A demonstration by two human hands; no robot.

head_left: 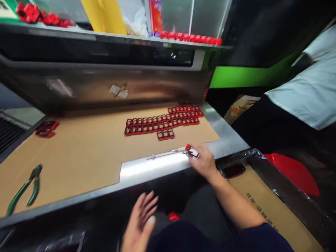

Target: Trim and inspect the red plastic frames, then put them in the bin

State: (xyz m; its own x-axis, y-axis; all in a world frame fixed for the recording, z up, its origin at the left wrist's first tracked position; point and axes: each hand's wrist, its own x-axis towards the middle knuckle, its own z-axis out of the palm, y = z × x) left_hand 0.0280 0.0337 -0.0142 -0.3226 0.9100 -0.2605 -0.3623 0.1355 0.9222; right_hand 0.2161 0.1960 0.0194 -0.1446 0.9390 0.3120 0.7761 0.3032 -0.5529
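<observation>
My right hand (206,161) is closed with its fingertips round a small red-and-black frame piece (188,147), just above the bare metal edge of the bench. The fingers partly cover that piece. In front of the bench's front edge, my left hand (141,220) is held up with fingers apart and nothing in it. Rows of similar red-and-black frames (149,126) lie on the cardboard sheet (86,154) beyond my hands. A short group of frames (165,134) sits nearer to me. By the right hand, a thin rod-like tool (162,154) lies along the cardboard's edge.
Green-handled cutting pliers (34,182) rest at the left, with a few more frames (46,128) behind. Red parts (191,37) line the shelf above. At right are a plastic-lined box (252,182), a red stool seat (291,173) and another person's light-blue sleeve (309,91).
</observation>
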